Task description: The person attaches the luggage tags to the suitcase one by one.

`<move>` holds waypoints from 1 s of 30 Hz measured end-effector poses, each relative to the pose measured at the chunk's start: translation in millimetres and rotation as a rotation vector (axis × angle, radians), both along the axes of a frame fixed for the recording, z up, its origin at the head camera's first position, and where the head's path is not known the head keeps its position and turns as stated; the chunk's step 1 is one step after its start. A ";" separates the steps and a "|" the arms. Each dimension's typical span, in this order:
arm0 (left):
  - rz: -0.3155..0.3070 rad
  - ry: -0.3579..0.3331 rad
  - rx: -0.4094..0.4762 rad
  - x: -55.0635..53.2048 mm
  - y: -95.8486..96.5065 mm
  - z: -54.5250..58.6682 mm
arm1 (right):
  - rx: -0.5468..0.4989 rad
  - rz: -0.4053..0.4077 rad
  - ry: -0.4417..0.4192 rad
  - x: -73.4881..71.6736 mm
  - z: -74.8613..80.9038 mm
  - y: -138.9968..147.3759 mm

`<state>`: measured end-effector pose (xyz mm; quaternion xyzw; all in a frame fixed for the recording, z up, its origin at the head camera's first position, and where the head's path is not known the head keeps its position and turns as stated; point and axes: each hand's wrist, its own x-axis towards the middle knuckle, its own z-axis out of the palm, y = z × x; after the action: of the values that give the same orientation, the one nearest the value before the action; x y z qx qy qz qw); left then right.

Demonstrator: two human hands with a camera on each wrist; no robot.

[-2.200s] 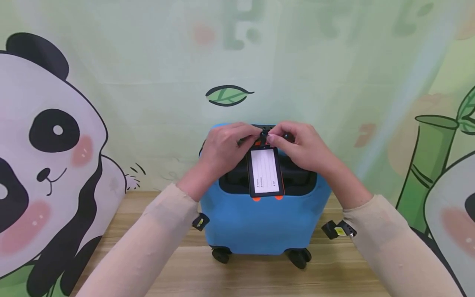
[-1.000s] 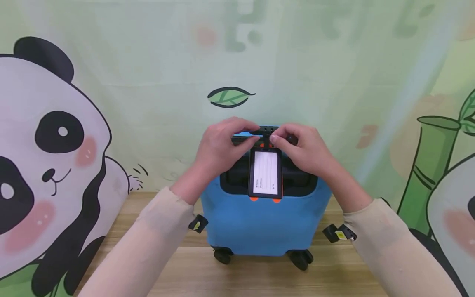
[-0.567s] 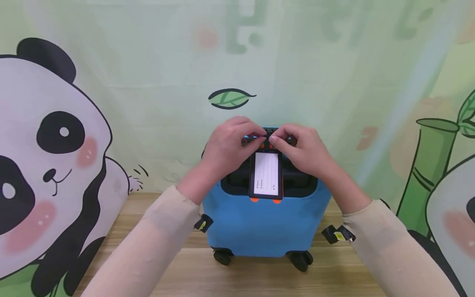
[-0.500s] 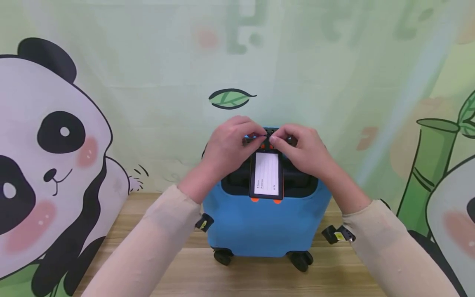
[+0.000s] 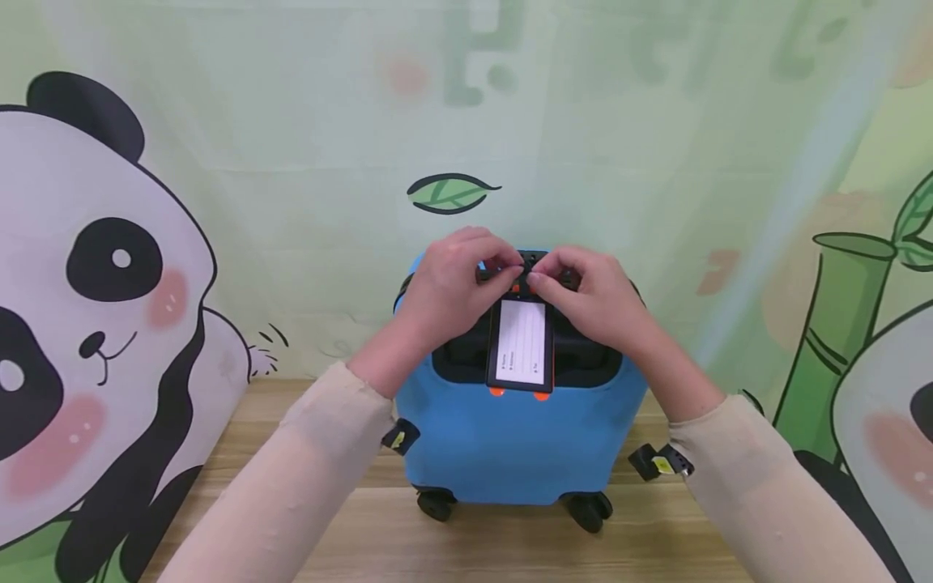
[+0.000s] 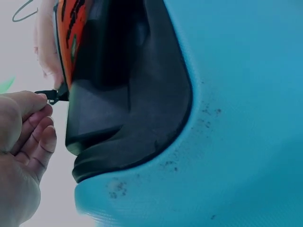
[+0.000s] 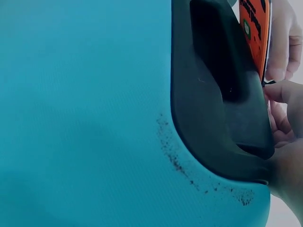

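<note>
My left fingers, right fingers: both pinching black strap, top edge of suitcase. Best kept untwisted.

The table has a light brown wood-grain top, its streaks running left to right. The blue suitcase stands upright on it, its two near wheels, left and right, black and resting on the wood.
</note>
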<state>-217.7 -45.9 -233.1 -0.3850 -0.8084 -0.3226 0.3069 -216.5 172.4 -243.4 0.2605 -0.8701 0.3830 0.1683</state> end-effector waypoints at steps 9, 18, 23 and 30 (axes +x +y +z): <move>-0.029 -0.138 0.076 1.6 -2.6 0.6 | 0.023 0.023 -0.022 -2.4 2.9 0.3; -0.050 -0.231 0.152 3.6 -1.7 -4.2 | 0.025 0.017 0.004 0.1 2.8 0.9; -0.049 -0.233 0.164 1.6 -0.4 -4.9 | 0.018 0.006 0.023 0.8 1.9 2.2; -0.055 -0.244 0.163 1.6 0.7 -5.4 | 0.014 0.002 0.045 1.4 2.1 6.0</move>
<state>-216.1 -45.3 -238.5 -0.3389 -0.7998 -0.4401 0.2276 -215.1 178.4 -241.2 0.2711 -0.8686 0.3710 0.1855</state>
